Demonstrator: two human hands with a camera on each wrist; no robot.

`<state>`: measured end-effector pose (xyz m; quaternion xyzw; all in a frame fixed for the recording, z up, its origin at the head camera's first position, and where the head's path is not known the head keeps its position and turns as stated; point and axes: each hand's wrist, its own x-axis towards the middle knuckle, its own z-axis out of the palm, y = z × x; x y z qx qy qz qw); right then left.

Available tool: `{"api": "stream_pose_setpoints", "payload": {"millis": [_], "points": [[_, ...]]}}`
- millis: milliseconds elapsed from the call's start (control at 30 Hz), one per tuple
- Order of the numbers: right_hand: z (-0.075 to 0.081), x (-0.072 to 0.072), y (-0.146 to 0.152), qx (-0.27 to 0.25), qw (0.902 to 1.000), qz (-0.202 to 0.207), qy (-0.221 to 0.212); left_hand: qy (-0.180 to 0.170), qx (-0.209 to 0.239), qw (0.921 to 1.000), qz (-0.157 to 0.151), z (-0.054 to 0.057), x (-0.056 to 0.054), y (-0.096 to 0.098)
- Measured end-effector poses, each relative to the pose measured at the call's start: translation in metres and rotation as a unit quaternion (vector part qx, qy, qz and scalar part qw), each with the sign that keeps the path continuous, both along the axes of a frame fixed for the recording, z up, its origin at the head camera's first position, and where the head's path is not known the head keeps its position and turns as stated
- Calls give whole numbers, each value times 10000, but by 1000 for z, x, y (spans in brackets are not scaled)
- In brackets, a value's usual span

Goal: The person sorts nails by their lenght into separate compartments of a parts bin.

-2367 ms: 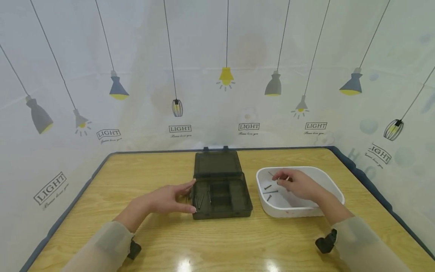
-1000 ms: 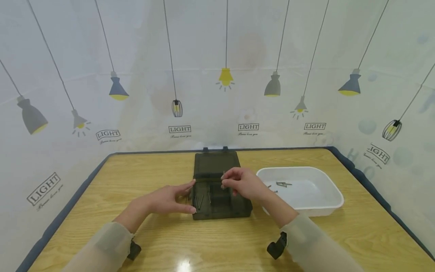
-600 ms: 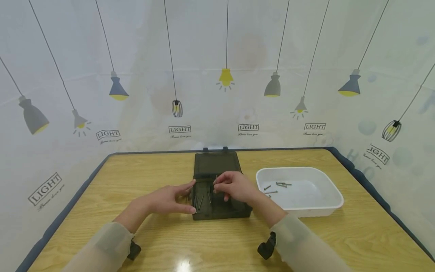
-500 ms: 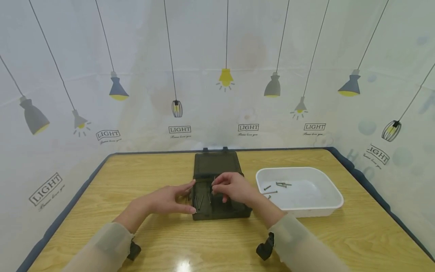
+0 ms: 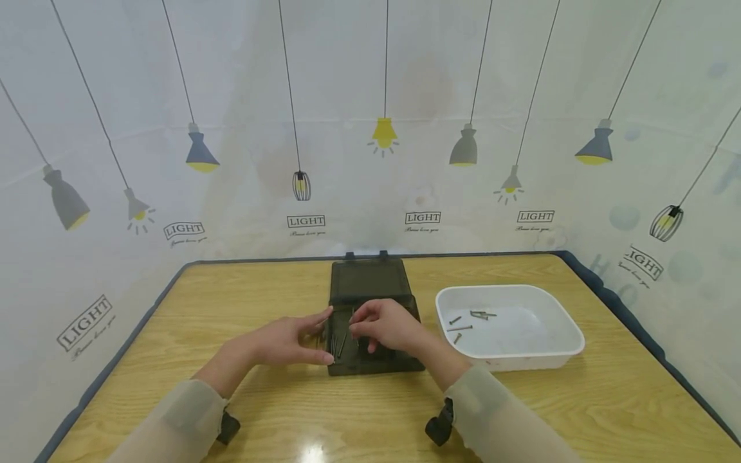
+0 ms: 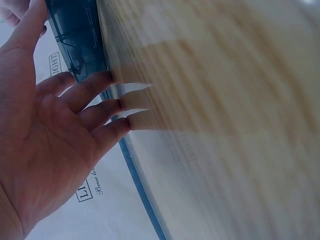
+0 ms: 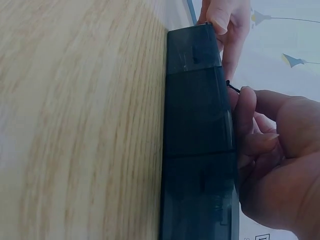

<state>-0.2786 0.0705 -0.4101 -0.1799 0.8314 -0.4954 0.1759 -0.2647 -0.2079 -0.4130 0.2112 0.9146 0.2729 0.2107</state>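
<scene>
A dark translucent organizer box (image 5: 370, 366) lies on the table with its lid (image 5: 368, 278) laid back. Several screws (image 5: 341, 346) lie in its left compartment. My left hand (image 5: 280, 339) rests at the box's left side, thumb at the near corner and index finger at the far one. In the left wrist view its fingers (image 6: 92, 92) are spread and nearly straight. Between thumb and index finger my right hand (image 5: 390, 328) pinches a dark screw (image 7: 233, 87), low over the left part of the box, hiding some of the middle.
Right of the box stands a white tray (image 5: 509, 355) with several screws (image 5: 482, 314) near its left end. The wooden table (image 5: 324, 418) ends at a blue edge against a lamp-printed backdrop (image 5: 347, 161). A black wrist camera (image 5: 440, 422) sits under the right sleeve.
The right hand has come from the white tray leftward over the box with the screw, then lowered further left. The left hand has stayed at the box's side.
</scene>
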Motion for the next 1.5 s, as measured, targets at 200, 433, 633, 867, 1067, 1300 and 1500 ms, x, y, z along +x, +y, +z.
{"api": "stream_pose_setpoints", "payload": {"millis": [200,433,633,867,1067,1300,1500], "points": [[-1,-2,0,41,10000,-46,-58,21,16,10000,-32,0,0,0],[-2,-2,1,79,9999,-42,-98,14,-6,10000,-22,-1,-1,0],[-2,-1,2,154,9999,-38,-67,-10,32,10000,-14,0,0,0],[8,5,17,13,9996,117,262,-42,39,10000,70,1,1,1],[26,1,58,-75,9996,34,256,-50,81,9999,36,1,1,0],[35,-11,125,205,9984,-349,385,35,100,9999,-41,-2,1,-1],[27,-20,174,587,9963,-588,209,84,96,9999,-59,-3,1,0]]}}
